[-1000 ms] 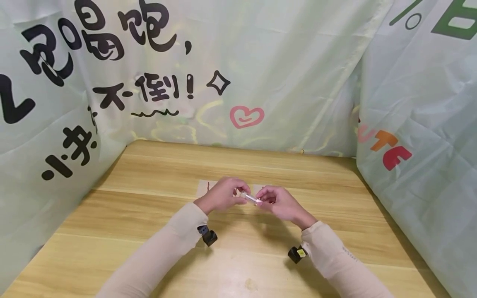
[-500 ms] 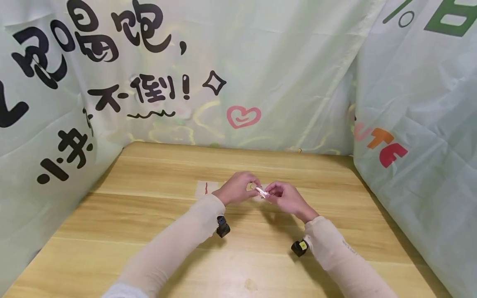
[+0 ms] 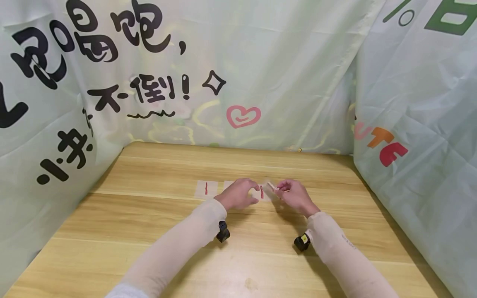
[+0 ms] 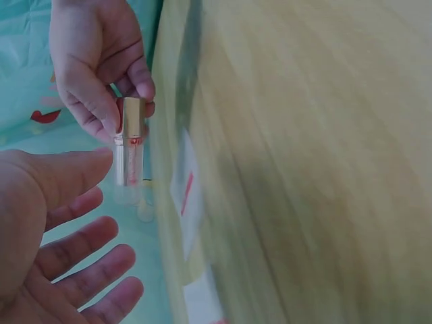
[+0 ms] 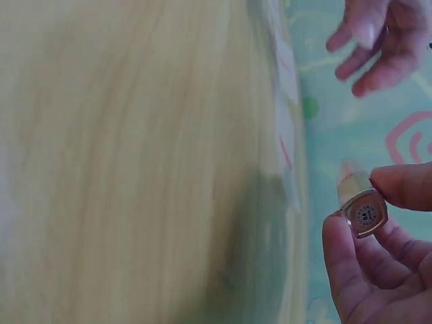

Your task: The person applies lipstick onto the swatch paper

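My right hand (image 3: 297,195) pinches a lipstick (image 3: 273,187) between thumb and fingers, above the table's far middle. In the left wrist view the lipstick (image 4: 133,121) shows a gold end at the fingers and a clear, pinkish length pointing down. Its gold-rimmed end, with a small round label, faces the right wrist camera. To its left my left hand (image 3: 239,194) hovers with fingers spread and nothing in them, apart from the lipstick. Beneath the hands lie white paper squares with red strokes; the right one (image 3: 262,193) is partly seen, the middle one (image 3: 227,184) mostly hidden behind my left hand.
Another paper square (image 3: 206,189) with a red stroke lies at the left end of the row. The wooden table (image 3: 238,256) is enclosed at the back and sides by a printed pale green cloth (image 3: 298,74). Each wrist wears a small black camera.
Both hands were together on the lipstick before. My left hand has let go and its fingers have spread, while my right hand has drawn the lipstick away to the right.
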`<state>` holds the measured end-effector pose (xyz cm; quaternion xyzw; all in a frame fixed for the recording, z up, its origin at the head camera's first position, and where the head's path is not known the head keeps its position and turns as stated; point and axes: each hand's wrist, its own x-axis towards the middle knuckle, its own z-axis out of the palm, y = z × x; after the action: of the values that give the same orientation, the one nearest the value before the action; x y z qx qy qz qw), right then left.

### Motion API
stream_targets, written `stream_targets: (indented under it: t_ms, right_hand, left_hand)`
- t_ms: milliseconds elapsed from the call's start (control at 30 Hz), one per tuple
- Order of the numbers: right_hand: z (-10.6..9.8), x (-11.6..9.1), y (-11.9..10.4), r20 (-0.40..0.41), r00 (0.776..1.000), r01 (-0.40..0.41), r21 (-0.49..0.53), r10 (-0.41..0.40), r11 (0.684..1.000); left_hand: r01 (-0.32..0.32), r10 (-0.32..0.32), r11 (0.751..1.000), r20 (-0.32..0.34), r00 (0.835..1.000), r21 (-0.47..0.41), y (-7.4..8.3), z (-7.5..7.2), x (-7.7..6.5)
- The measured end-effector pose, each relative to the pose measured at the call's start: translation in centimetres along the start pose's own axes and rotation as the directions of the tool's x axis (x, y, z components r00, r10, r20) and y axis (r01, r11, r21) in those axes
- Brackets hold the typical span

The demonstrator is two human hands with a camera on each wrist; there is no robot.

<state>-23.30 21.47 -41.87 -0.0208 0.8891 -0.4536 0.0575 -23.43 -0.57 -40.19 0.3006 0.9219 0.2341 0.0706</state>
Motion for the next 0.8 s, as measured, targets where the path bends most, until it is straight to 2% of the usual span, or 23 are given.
stream_targets:
  t_ms: [100,233,533,800]
  right_hand:
    - [-0.1,0.4,0.3,-0.008,0.999,-0.032,0.013,0.032,0.999]
    - [-0.2,0.8,0.8,-0.037,0.999,-0.033,-0.027,0.032,0.999]
    - [-0.3,1.1,1.2,-0.110,0.994,-0.025,-0.169,0.006,0.985]
    - [-0.1,1.1,1.0,-0.105,0.994,-0.014,-0.235,-0.011,0.972]
  left_hand:
    - [0.013,-0.013,1.000,0.015,1.000,-0.010,-0.4,0.1,-0.6]
    - [0.022,-0.021,0.999,0.015,1.000,-0.041,-1.0,0.0,-1.5]
    - [0.024,-0.027,0.998,-0.034,0.999,-0.060,-2.5,-0.4,-3.5]
    - [0.010,-0.014,0.999,-0.090,0.996,-0.045,-3.6,-0.6,-4.7]
